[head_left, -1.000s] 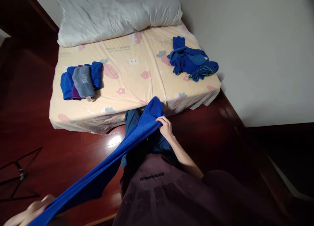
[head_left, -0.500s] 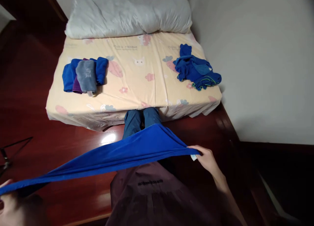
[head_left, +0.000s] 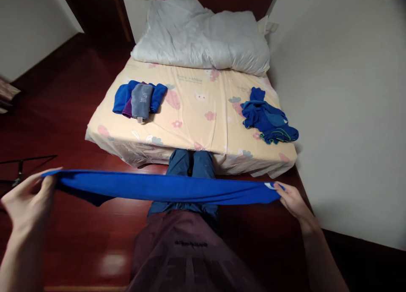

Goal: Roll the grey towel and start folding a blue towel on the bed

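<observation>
A blue towel (head_left: 165, 187) is stretched sideways in front of my body, above my thighs. My left hand (head_left: 30, 197) pinches its left end, thumb and fingers closed on the cloth. At the other end my right hand (head_left: 293, 199) grips a corner, beside a small white label (head_left: 270, 185). A dark point of cloth hangs below the strip near my left hand. Beyond it, on the bed's left side, lie rolled or folded towels in blue, purple and grey (head_left: 141, 99). A loose heap of blue cloth with green edging (head_left: 266, 116) rests on the bed's right side.
The bed (head_left: 190, 135) has a cream sheet with rabbit and carrot prints. A pale quilt (head_left: 203, 38) is bunched at its far end. A wall (head_left: 342, 114) runs along the right. A thin black stand (head_left: 20, 169) is on the dark red floor (head_left: 72, 156) at left.
Both hands have risen, the left one much more, so the towel has gone from slanted to nearly level and tauter. The view has tilted up, showing more of the room beyond the bed.
</observation>
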A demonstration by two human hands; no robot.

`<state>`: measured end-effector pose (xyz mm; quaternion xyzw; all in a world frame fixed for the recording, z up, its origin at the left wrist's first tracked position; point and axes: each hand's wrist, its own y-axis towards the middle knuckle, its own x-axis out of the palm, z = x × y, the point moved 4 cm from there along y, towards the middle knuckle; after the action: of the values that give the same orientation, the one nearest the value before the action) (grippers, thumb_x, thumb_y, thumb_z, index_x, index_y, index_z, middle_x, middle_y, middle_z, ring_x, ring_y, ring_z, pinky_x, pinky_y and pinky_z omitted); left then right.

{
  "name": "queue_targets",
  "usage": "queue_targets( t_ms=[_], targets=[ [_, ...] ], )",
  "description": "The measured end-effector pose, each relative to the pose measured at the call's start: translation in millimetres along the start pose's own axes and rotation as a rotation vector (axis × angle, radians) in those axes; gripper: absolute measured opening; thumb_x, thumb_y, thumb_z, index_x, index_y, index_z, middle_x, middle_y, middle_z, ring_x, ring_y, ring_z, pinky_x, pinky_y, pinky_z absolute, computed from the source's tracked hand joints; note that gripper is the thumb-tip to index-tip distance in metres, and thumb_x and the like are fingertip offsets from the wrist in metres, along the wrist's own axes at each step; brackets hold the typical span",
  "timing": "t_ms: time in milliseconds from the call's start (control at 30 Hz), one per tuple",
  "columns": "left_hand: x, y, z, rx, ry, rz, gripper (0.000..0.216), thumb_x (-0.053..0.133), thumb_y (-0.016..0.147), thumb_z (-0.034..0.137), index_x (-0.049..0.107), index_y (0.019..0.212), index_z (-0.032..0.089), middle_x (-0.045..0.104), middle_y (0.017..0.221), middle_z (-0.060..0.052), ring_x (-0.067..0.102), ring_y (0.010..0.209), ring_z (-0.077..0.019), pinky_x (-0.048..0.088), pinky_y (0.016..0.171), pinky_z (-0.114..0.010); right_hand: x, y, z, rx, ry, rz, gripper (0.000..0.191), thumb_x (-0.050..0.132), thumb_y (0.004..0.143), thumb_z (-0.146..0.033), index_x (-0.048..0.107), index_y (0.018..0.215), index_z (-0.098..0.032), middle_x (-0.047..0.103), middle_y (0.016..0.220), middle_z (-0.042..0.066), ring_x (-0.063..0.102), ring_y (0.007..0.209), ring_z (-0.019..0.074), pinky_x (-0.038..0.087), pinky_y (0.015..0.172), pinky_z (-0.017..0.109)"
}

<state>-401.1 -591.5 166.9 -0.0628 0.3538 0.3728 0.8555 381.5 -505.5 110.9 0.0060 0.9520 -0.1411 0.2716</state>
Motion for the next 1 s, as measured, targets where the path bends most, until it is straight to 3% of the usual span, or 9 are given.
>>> queue_targets(
  t_ms=[67, 200, 367, 467, 567, 667, 767, 900, 1000],
  targets=[
    [18.0, 23.7, 30.0, 0.015, -0.078, 0.027, 0.034, 0.071, 0.081, 0.055, 0.079, 0.104, 0.032, 0.076, 0.085, 0.007, 0.065, 0.072, -0.0205, 0.057, 0.071, -0.036, -10.4, 38.9, -15.6, -0.056, 0.017, 0.047, 0.050, 0.076, 0.076, -0.072, 0.081, 0.084, -0.023, 0.078, 0.082, 0.008, 0.074, 0.080, 0.0257, 0.062, 0.069, 0.032],
    [71.3, 80.9, 90.3, 0.077, -0.231, -0.132, 0.045, 0.075, 0.081, 0.054, 0.077, 0.101, 0.014, 0.066, 0.064, 0.001, 0.056, 0.057, -0.0132, 0.051, 0.060, -0.028, -36.7, 107.0, -65.5, -0.157, 0.028, 0.267, 0.052, 0.091, 0.058, -0.061, 0.083, 0.089, -0.020, 0.079, 0.089, 0.008, 0.074, 0.089, 0.0265, 0.062, 0.085, 0.038],
    [118.9, 125.4, 155.5, 0.157, -0.535, -0.129, 0.049, 0.076, 0.088, 0.047, 0.072, 0.106, 0.002, 0.069, 0.074, -0.004, 0.068, 0.069, -0.0174, 0.055, 0.065, -0.032, -69.4, 144.9, -114.9, -0.262, 0.208, 0.575, 0.046, 0.094, 0.056, -0.047, 0.081, 0.087, -0.016, 0.077, 0.080, 0.007, 0.072, 0.074, 0.0208, 0.062, 0.073, 0.033],
    [131.2, 136.2, 176.4, 0.198, -0.653, -0.109, 0.048, 0.079, 0.088, 0.042, 0.069, 0.113, 0.002, 0.072, 0.084, -0.004, 0.070, 0.076, -0.0167, 0.060, 0.073, -0.036, -77.8, 150.6, -127.0, -0.298, 0.289, 0.647, 0.046, 0.094, 0.058, -0.046, 0.080, 0.087, -0.014, 0.074, 0.071, 0.006, 0.069, 0.063, 0.0187, 0.058, 0.058, 0.029],
    [134.2, 139.0, 176.7, 0.228, -0.695, -0.100, 0.047, 0.081, 0.085, 0.042, 0.070, 0.111, 0.004, 0.073, 0.085, -0.002, 0.072, 0.081, -0.0171, 0.062, 0.083, -0.042, -79.2, 148.3, -126.0, -0.338, 0.321, 0.660, 0.047, 0.093, 0.060, -0.049, 0.079, 0.088, -0.014, 0.075, 0.074, 0.007, 0.071, 0.064, 0.0195, 0.058, 0.056, 0.029],
    [132.5, 132.3, 162.9, 0.282, -0.705, -0.149, 0.050, 0.082, 0.083, 0.049, 0.072, 0.106, 0.007, 0.075, 0.087, -0.001, 0.075, 0.089, -0.0219, 0.062, 0.089, -0.047, -77.6, 137.6, -112.8, -0.350, 0.323, 0.646, 0.048, 0.093, 0.061, -0.051, 0.080, 0.089, -0.014, 0.078, 0.081, 0.008, 0.074, 0.069, 0.0209, 0.064, 0.064, 0.033],
    [126.3, 119.0, 140.9, 0.279, -0.642, -0.194, 0.055, 0.086, 0.076, 0.059, 0.075, 0.100, 0.010, 0.077, 0.087, -0.002, 0.077, 0.089, -0.0273, 0.063, 0.092, -0.051, -76.4, 121.1, -90.9, -0.286, 0.301, 0.578, 0.051, 0.094, 0.060, -0.054, 0.080, 0.089, -0.014, 0.078, 0.080, 0.009, 0.074, 0.067, 0.0213, 0.066, 0.070, 0.037],
    [114.2, 99.1, 111.7, 0.170, -0.432, -0.296, 0.064, 0.090, 0.064, 0.067, 0.078, 0.098, 0.014, 0.079, 0.085, -0.005, 0.078, 0.081, -0.0326, 0.064, 0.092, -0.057, -80.6, 95.2, -62.0, -0.179, 0.262, 0.446, 0.056, 0.097, 0.050, -0.057, 0.082, 0.086, -0.017, 0.077, 0.073, 0.008, 0.073, 0.062, 0.0211, 0.064, 0.061, 0.034],
    [106.1, 87.5, 103.3, 0.170, -0.347, -0.375, 0.060, 0.085, 0.069, 0.069, 0.079, 0.105, 0.021, 0.079, 0.086, -0.004, 0.078, 0.080, -0.0321, 0.063, 0.094, -0.055, -88.8, 78.8, -50.6, -0.114, 0.243, 0.396, 0.055, 0.100, 0.043, -0.057, 0.083, 0.080, -0.020, 0.076, 0.071, 0.009, 0.070, 0.059, 0.0203, 0.061, 0.057, 0.031]
  ],
)
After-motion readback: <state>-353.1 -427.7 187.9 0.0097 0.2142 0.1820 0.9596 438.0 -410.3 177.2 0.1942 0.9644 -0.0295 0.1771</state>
